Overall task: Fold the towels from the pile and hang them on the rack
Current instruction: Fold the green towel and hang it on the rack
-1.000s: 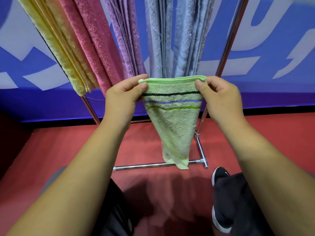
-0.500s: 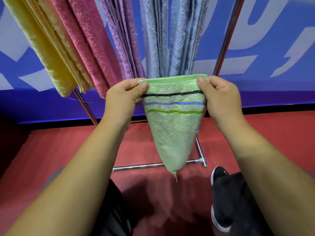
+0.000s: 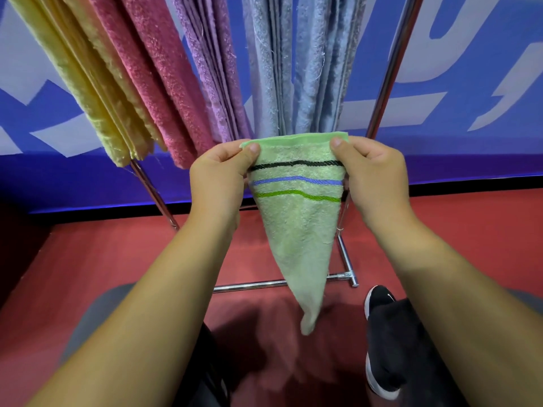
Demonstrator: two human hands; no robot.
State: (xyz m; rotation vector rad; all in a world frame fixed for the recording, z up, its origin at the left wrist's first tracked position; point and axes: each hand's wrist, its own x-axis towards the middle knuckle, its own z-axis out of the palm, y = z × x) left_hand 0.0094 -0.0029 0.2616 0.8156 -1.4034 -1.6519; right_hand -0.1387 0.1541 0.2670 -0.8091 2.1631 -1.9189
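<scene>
A folded light green towel (image 3: 296, 230) with black, blue and green stripes hangs in the air in front of me, tapering to a point below. My left hand (image 3: 219, 180) pinches its top left corner and my right hand (image 3: 374, 177) pinches its top right corner, stretching the top edge flat. Just behind it stands the chrome rack (image 3: 388, 74), its top bar out of view. Yellow towels (image 3: 85, 80), a pink towel (image 3: 158, 80), purple towels (image 3: 211, 69) and blue-grey towels (image 3: 296, 63) hang from it side by side.
The rack's base bar (image 3: 252, 286) lies on the red floor (image 3: 97, 257). A blue and white wall banner (image 3: 476, 92) runs behind. My black shoe (image 3: 379, 301) stands right of the rack's foot. To the right of the blue-grey towels the rack's upright post shows bare.
The green towel's hanging tip has swung and now reaches lower and slightly right. The view has tilted a little, so the hung towels sit lower in view. Both hands keep their hold.
</scene>
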